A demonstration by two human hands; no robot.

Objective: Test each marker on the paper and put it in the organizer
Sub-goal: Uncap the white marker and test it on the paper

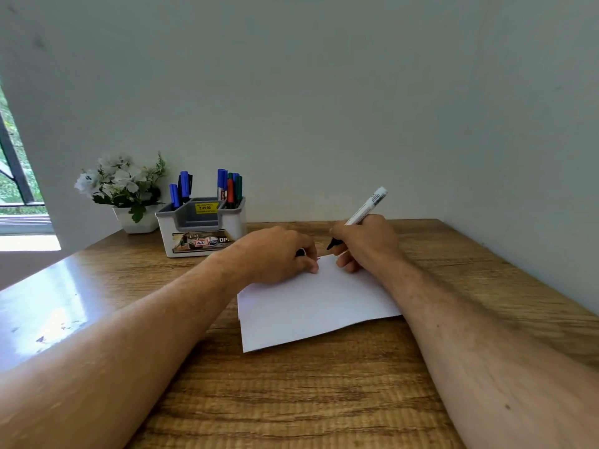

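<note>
A white sheet of paper (311,306) lies on the wooden desk (291,384). My right hand (363,244) grips a white-barrelled marker (366,207) with a black tip, tilted with the tip just above the paper's far edge. My left hand (275,254) rests on the paper's far left corner and is closed around a small black cap (300,253). A faint red mark shows on the paper between the hands. The white and grey organizer (201,228) stands at the back left, holding several blue, red and green markers (228,187).
A white pot of artificial white flowers (123,186) stands left of the organizer. A pale wall runs close behind the desk and along its right side. A window (16,176) lies at the far left. The desk's left part reflects bright light.
</note>
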